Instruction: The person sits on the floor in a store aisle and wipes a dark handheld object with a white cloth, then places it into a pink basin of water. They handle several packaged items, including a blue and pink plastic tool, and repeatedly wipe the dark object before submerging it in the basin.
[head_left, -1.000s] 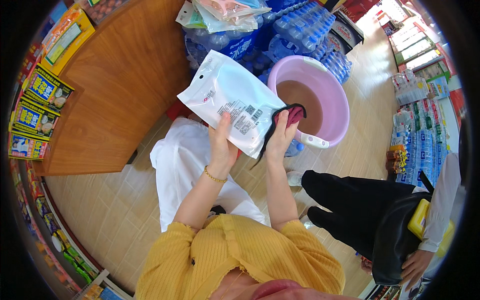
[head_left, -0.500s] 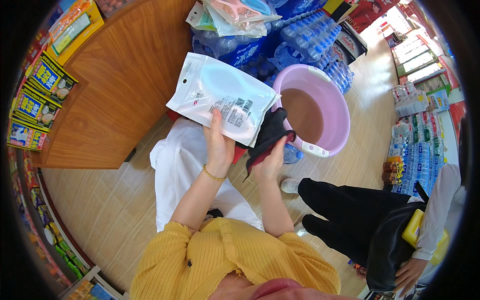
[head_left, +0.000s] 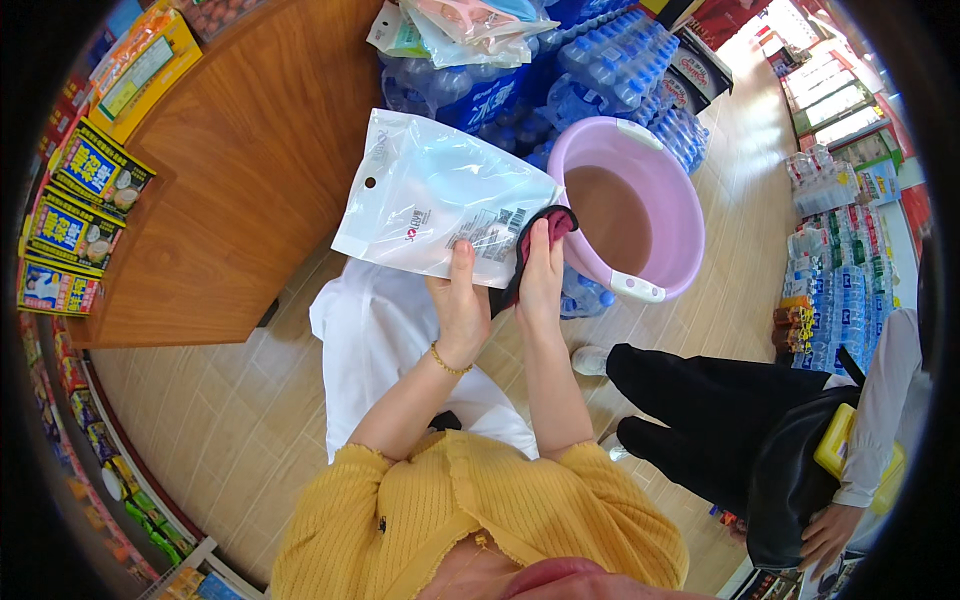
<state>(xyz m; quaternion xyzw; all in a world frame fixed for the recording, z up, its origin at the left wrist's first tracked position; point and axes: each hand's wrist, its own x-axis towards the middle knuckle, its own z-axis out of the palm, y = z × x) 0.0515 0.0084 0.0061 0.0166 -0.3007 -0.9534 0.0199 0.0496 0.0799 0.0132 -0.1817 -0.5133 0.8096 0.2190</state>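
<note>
Beside the pink basin (head_left: 668, 196), my left hand (head_left: 458, 305) grips a white pouch (head_left: 440, 200), my right hand (head_left: 540, 280) pinching dark cloth (head_left: 545, 228).

The white plastic pouch (head_left: 440, 200) has swung flatter and leftward, while the dark cloth (head_left: 535, 245) slid further into it.

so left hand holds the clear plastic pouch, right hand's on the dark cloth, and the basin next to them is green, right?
Not quite: the basin is pink, not green, as the head view shows. The rest stands: the left hand holds the clear plastic pouch, and the right hand is on the dark cloth.
</note>
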